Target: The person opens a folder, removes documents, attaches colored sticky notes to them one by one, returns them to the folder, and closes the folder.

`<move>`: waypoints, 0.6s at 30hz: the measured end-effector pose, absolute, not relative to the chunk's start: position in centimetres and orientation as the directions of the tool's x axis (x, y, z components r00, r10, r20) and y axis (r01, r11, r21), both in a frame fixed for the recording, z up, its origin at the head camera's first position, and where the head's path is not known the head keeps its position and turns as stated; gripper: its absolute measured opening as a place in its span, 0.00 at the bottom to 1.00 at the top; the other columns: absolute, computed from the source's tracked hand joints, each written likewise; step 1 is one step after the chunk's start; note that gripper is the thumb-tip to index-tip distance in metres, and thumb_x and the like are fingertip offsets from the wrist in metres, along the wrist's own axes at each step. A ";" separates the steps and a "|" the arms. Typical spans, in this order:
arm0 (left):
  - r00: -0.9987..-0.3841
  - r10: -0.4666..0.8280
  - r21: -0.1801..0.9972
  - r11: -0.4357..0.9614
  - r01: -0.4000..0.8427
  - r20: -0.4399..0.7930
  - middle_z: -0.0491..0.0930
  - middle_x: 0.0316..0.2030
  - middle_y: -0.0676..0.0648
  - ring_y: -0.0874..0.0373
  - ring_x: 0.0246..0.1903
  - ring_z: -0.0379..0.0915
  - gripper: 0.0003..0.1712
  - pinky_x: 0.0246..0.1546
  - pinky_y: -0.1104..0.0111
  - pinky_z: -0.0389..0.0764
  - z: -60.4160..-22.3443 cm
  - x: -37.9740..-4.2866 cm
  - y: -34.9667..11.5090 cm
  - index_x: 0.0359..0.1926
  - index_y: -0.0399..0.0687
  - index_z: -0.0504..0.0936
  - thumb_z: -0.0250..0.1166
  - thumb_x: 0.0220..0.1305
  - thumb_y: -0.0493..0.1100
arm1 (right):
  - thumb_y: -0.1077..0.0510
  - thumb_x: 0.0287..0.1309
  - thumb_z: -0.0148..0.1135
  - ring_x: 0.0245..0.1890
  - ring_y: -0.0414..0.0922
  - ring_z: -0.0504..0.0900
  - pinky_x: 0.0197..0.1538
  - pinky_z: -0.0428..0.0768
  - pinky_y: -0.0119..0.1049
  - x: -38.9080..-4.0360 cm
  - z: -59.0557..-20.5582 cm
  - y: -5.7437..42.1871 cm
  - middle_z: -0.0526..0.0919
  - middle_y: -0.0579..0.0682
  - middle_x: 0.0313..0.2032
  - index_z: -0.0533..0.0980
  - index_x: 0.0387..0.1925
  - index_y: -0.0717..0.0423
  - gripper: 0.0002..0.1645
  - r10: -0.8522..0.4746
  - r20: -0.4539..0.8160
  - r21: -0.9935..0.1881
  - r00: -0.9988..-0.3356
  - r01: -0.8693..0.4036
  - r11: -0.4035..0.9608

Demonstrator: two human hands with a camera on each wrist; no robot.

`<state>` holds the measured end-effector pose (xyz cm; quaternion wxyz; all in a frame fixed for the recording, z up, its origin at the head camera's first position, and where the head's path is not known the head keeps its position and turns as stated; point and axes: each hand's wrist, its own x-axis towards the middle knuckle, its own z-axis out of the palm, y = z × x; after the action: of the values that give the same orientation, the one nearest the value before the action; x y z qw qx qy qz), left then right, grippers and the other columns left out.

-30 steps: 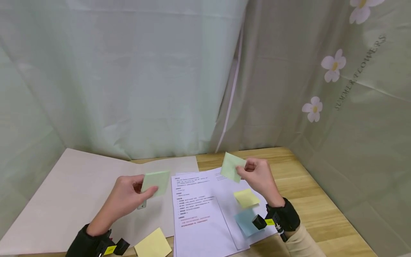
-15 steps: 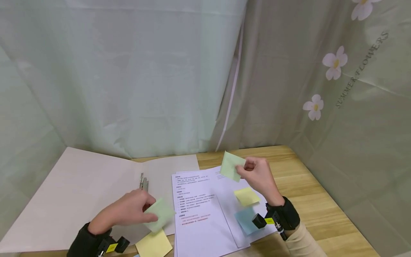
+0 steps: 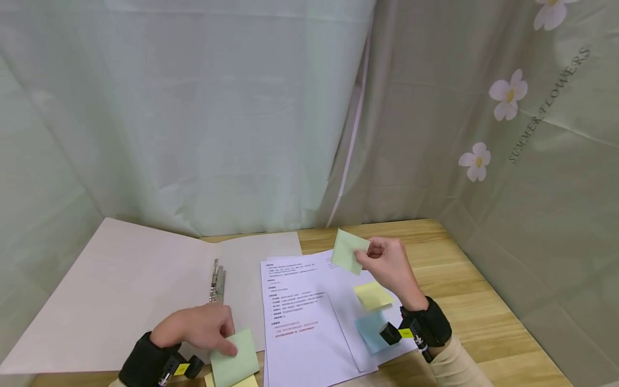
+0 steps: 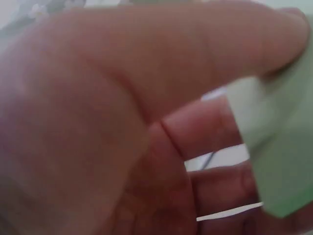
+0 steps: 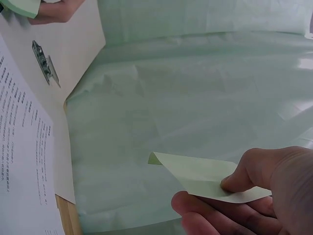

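My left hand [image 3: 200,328] pinches a pale green sticky note pad [image 3: 239,363] near the table's front edge. Thumb [image 4: 264,39] on top, fingers below: the left wrist view shows that grip. Partly covered by the green pad is a yellow sticky note pad [image 3: 250,381]; whether the two touch I cannot tell. My right hand [image 3: 390,266] holds up a single green sticky note [image 3: 346,251] between thumb and fingers. In the right wrist view one corner of that green note [image 5: 195,174] curls. Below the right hand, a yellow sticky note [image 3: 372,296] and a blue sticky note [image 3: 369,332] lie on printed sheets [image 3: 309,357].
An open white folder [image 3: 145,290] with a metal clip [image 3: 217,285] covers the left of the wooden table [image 3: 464,290]. Curtains [image 3: 242,134] enclose the table behind and at both sides.
My left hand has moved down toward the front edge with the green pad, now over the yellow pad, and the folder's clip has come into view. My right hand stays nearly still.
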<state>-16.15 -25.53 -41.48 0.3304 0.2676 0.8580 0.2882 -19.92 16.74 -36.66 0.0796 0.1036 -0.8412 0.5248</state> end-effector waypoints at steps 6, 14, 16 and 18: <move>-0.728 0.518 0.563 0.797 0.220 -0.449 0.66 0.17 0.60 0.64 0.21 0.60 0.16 0.26 0.70 0.59 -41.8 -15.7 -24.9 0.20 0.50 0.86 0.85 0.57 0.45 | 0.66 0.70 0.72 0.29 0.43 0.91 0.38 0.87 0.30 -19.9 -36.7 16.7 0.95 0.62 0.33 0.87 0.35 0.66 0.06 -0.092 0.241 -0.867 -0.966 -0.257 0.426; -0.821 0.373 0.373 0.903 0.213 -0.432 0.76 0.26 0.55 0.57 0.30 0.69 0.25 0.33 0.65 0.67 -41.3 -15.2 -23.4 0.30 0.55 0.78 0.91 0.50 0.50 | 0.65 0.70 0.72 0.29 0.44 0.90 0.38 0.86 0.30 -19.9 -36.6 16.7 0.94 0.60 0.31 0.87 0.34 0.65 0.07 -0.097 0.247 -0.863 -0.964 -0.265 0.429; -0.833 0.350 0.340 0.917 0.210 -0.429 0.76 0.27 0.54 0.56 0.31 0.69 0.26 0.34 0.63 0.67 -41.4 -15.1 -23.2 0.30 0.56 0.77 0.91 0.49 0.51 | 0.65 0.70 0.71 0.29 0.47 0.91 0.38 0.86 0.30 -19.8 -36.6 16.7 0.94 0.60 0.31 0.86 0.33 0.65 0.07 -0.099 0.248 -0.862 -0.964 -0.266 0.431; -0.838 0.336 0.321 0.924 0.206 -0.431 0.77 0.27 0.54 0.56 0.31 0.70 0.26 0.34 0.62 0.68 -41.4 -15.0 -23.1 0.30 0.55 0.77 0.91 0.49 0.52 | 0.65 0.70 0.71 0.30 0.49 0.91 0.38 0.86 0.30 -19.8 -36.6 16.7 0.94 0.60 0.31 0.86 0.34 0.64 0.07 -0.099 0.247 -0.862 -0.964 -0.266 0.432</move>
<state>-15.03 -23.10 -41.45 0.2466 0.1428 0.9494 0.1320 -19.81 16.74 -36.64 0.0797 0.1083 -0.8424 0.5219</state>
